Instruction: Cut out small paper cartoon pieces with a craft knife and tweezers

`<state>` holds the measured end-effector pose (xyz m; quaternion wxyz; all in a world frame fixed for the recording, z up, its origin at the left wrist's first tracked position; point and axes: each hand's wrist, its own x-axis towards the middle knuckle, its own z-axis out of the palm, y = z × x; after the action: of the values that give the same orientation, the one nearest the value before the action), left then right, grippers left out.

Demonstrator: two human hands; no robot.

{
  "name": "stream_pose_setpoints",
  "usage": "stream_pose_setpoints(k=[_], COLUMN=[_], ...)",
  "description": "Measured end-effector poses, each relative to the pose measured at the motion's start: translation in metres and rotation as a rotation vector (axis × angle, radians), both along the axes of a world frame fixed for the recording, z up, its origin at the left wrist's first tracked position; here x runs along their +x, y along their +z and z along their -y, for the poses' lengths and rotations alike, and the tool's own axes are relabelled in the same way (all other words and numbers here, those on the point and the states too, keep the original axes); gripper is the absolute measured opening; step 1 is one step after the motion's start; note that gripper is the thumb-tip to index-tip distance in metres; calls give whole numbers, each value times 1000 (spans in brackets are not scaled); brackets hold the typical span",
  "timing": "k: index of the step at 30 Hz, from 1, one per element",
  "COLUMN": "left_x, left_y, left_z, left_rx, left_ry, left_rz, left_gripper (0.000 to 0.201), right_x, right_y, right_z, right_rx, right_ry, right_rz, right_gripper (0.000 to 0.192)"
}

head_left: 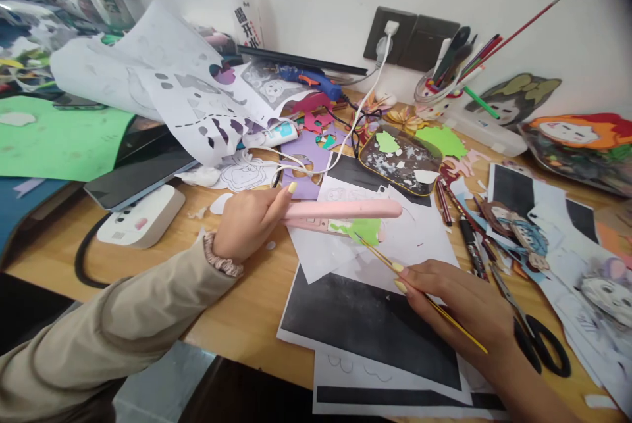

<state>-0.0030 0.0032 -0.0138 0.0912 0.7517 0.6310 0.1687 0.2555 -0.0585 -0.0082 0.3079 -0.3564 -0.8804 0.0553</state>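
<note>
Bare wood of the desk [232, 318] is lying open between the two forearms, giving a hand passage from the near edge up to the white sheets [395, 245]. Left hand [247, 222] and its pink iron [345, 210] are blocking the way across the middle. Right hand [459, 308] with tweezers [419, 291] is closing off the right of the sheets. Scissors [538, 337] and pens [464, 232] are crowding the right side. A white cord [355, 120] is trailing across the back. Curled cut paper [162, 81] is overhanging the tablet [138, 173] at left rear.
</note>
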Motion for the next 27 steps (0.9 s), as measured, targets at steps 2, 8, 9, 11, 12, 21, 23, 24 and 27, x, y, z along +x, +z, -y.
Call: stream_pose_setpoints(k=[2, 8, 9, 11, 12, 21, 23, 24, 27], left_x=[0, 0, 0, -1, -2, -2, -2, -2, -1], left_y=[1, 3, 3, 3, 3, -2, -4, -4, -5], left_z=[0, 0, 0, -1, -2, -4, -4, -4, -3], left_rx=[-23, -85, -101, -123, -129, -199, -210, -208, -208], left_ry=[2, 23, 34, 58, 66, -90, -110, -123, -158], left_rz=[6, 60, 86, 146, 173, 188, 171, 165, 148], left_gripper=[48, 49, 50, 52, 53, 46, 44, 44, 45], right_x=[1, 1, 0, -2, -4, -33, -35, -36, -38], right_y=[0, 3, 4, 5, 5, -11, -16, -18, -21], right_z=[0, 0, 0, 1, 2, 8, 9, 10, 10], right_rx=[4, -54, -81, -134, -151, 7, 58, 73, 131], right_ry=[-1, 14, 26, 28, 20, 113, 133, 146, 186], right_rz=[-2, -26, -43, -80, -93, -44, 0, 30, 93], right_gripper=[18, 18, 17, 15, 15, 13, 17, 20, 23])
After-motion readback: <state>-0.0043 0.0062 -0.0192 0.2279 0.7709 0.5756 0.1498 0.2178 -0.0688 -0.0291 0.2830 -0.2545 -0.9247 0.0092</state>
